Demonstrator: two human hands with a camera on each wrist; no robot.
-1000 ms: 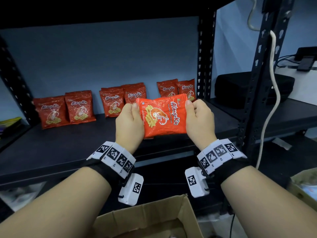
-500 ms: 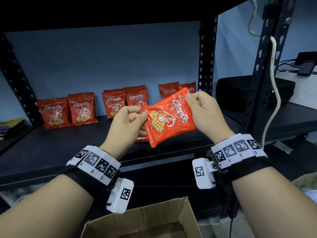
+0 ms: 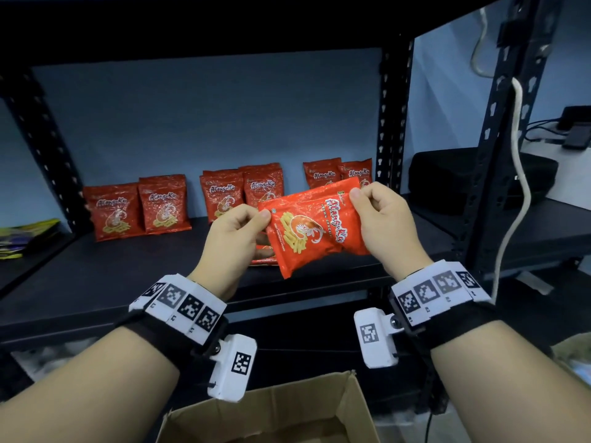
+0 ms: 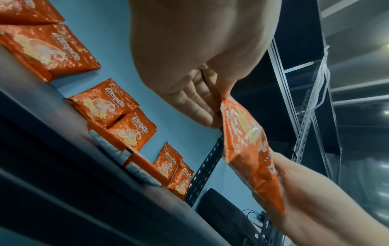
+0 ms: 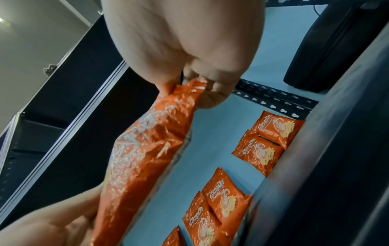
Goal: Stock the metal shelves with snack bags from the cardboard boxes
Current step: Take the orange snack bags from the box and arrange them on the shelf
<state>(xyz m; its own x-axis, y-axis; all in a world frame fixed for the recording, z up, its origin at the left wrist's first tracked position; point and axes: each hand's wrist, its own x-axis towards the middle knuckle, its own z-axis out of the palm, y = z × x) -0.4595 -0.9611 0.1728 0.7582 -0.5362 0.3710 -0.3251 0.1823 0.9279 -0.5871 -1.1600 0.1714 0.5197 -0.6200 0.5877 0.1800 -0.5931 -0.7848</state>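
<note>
Both hands hold one orange snack bag (image 3: 311, 227) in the air in front of the dark metal shelf (image 3: 105, 266). My left hand (image 3: 238, 230) pinches its left edge and my right hand (image 3: 379, 219) pinches its upper right corner. The bag (image 4: 250, 146) is tilted, its right end higher. In the right wrist view the bag (image 5: 147, 153) hangs from my thumb and fingers. Several more orange bags (image 3: 163, 203) stand in pairs along the back of the shelf. One more bag (image 3: 263, 255) lies flat on the shelf just behind the held one.
An open cardboard box (image 3: 271, 414) sits below my wrists. A black upright post (image 3: 388, 123) bounds the shelf on the right. Beyond it a white cord (image 3: 519, 174) hangs down beside a black case (image 3: 447, 177). Colourful packets (image 3: 22, 233) lie at far left.
The bag, held level in front of the shelf a second ago, has been tilted so its right end is up. My left hand has shifted from gripping its side to pinching its edge.
</note>
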